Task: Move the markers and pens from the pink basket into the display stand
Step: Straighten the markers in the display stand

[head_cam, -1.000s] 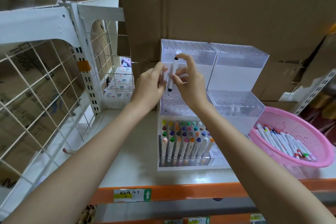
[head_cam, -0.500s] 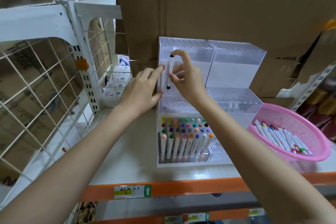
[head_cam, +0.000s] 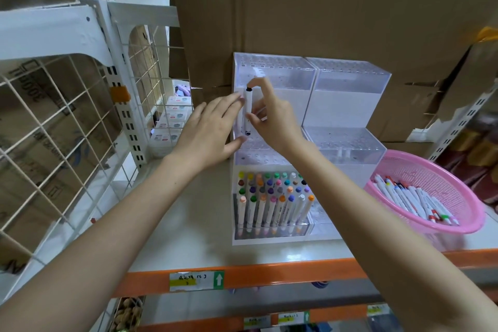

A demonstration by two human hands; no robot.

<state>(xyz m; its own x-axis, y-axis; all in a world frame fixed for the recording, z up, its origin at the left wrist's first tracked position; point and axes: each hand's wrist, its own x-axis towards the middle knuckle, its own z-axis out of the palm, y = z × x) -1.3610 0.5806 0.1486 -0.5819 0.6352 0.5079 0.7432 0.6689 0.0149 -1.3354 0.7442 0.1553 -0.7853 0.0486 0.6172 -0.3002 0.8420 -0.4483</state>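
While the right hand (head_cam: 272,118) pinches a white marker (head_cam: 248,108) between thumb and fingertips, the marker stands upright, black cap on top. Its lower end is just over the holes of the middle step of the display stand (head_cam: 275,73). The left hand (head_cam: 210,129) holds nothing. Its fingers are straight and lie flat against the left side of the stand, with the fingertips just beside the marker. Whether they touch it I cannot tell.

On the nearest, lowest step of the stand, rows of markers with coloured caps (head_cam: 272,202) stand upright in their holes. A second clear stand (head_cam: 350,81) sits touching the first on its right.

Further right, just beside that second stand, the pink basket (head_cam: 458,197) rests on the white shelf (head_cam: 188,224). More white markers (head_cam: 412,202) lie in a heap inside it. An orange beam (head_cam: 269,275) runs along the shelf's near edge. Brown cardboard boxes (head_cam: 323,8) fill the far side, and a white wire grid (head_cam: 54,129) stands on the left.
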